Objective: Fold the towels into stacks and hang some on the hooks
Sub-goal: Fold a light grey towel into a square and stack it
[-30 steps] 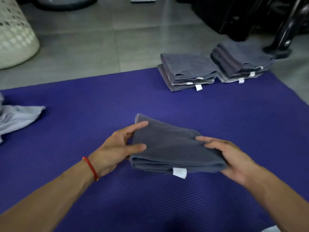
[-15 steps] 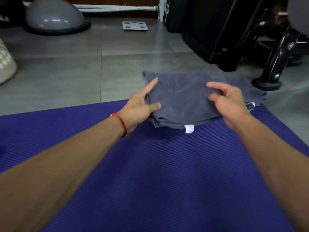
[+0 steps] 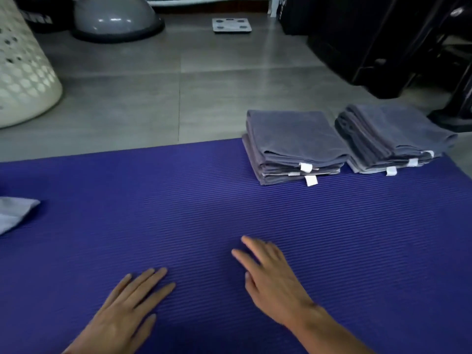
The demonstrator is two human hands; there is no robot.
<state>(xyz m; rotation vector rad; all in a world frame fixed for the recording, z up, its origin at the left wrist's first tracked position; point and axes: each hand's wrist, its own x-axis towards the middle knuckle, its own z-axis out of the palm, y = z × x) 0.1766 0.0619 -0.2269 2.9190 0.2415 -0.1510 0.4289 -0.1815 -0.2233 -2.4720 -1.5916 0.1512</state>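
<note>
left fingers (image 3: 150,277) straight and close together, right fingers (image 3: 245,249) straight and slightly spread; nothing held in either. left hand (image 3: 127,310) and right hand (image 3: 275,284) low over the purple mat (image 3: 178,200), near its front edge; whether touching it or just above, cannot tell.

a second ago, clamped on both ends of a folded grey towel; half a second ago, carrying it out toward the far right. now let go and drawn back, with that towel lying on top of the near stack (image 3: 293,146), which sits on the mat's far edge just beside the second stack (image 3: 390,139), white tags facing forward.

so one more towel folded and stacked, by this reading. next in line, probably the pale unfolded towel (image 3: 15,213) poking in at the left edge, well apart from both hands. no hooks in view, so the hanging part apparently not yet begun.

beyond the mat: white perforated basket (image 3: 23,72), grey dome (image 3: 115,19), scale (image 3: 231,25) on the tiled floor.
</note>
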